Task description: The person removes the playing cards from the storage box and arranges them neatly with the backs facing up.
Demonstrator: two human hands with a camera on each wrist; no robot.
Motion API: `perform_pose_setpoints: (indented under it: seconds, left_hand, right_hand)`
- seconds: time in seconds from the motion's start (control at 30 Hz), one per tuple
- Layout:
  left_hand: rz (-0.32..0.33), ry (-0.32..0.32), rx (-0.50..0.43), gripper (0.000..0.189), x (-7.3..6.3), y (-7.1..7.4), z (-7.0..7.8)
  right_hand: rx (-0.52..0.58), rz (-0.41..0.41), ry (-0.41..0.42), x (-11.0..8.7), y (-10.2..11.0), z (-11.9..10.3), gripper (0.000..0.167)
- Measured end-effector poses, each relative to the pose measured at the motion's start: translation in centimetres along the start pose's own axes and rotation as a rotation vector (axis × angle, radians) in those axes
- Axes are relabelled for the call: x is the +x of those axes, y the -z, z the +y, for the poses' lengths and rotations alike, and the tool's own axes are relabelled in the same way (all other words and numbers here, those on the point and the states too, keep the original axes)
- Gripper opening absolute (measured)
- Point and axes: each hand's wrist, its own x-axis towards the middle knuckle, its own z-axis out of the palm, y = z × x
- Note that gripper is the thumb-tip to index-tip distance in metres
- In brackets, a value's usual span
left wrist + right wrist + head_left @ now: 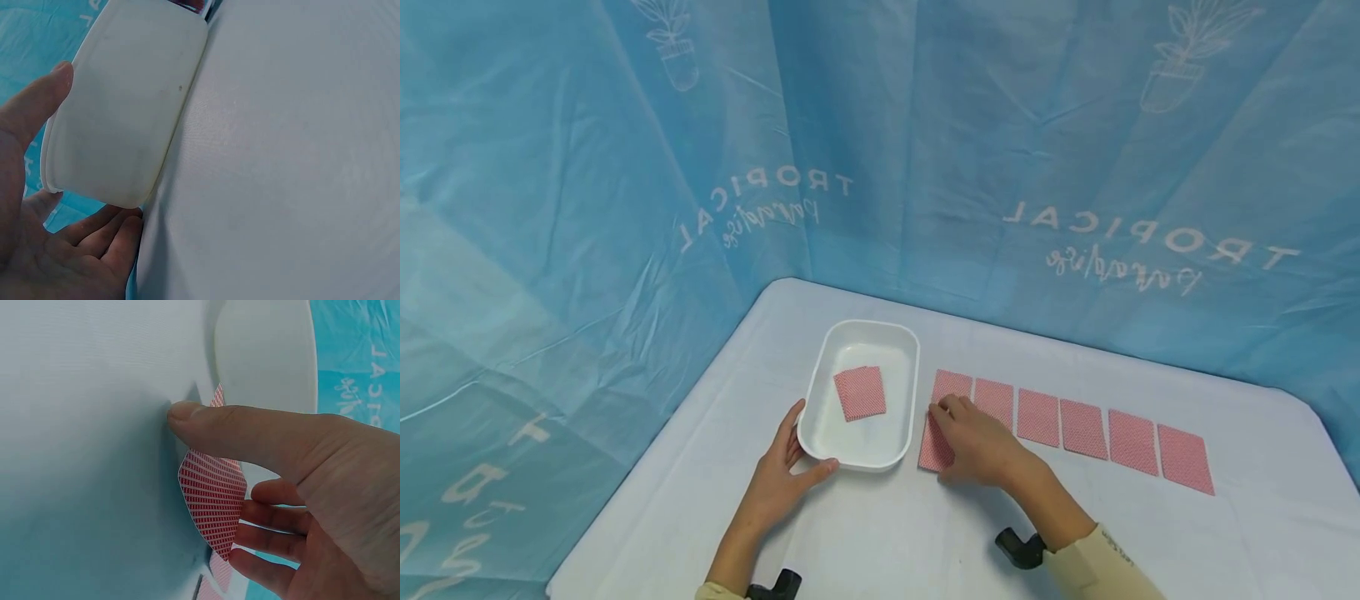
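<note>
A white plastic tray point(868, 454) stands on the table, with a few overlapping red-patterned playing cards point(861, 393) face down inside. My left hand point(775, 479) holds the tray's near left corner; in the left wrist view the thumb lies on one side and the fingers reach around the corner. Right of the tray, my right hand point(983, 443) grips a face-down playing card point(934, 450) between thumb and fingers. The right wrist view shows this card point(215, 494) bowed, its middle partly hidden by the thumb.
Several face-down cards point(1082, 429) run in a slanted row to the right, the leftmost partly behind my right hand. A white cloth point(880, 542) covers the table. Blue printed curtains point(880, 167) hang behind and at the left.
</note>
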Motion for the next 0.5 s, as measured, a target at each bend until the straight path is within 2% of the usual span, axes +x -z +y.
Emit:
perform_pose_setpoints:
  seconds: [0.5]
  left_hand:
    - [0.005,0.006,0.019,0.098,-0.01,-0.02,-0.05]
  right_hand:
    - [-0.002,0.022,0.024,-0.50,-0.48,-0.43,0.096]
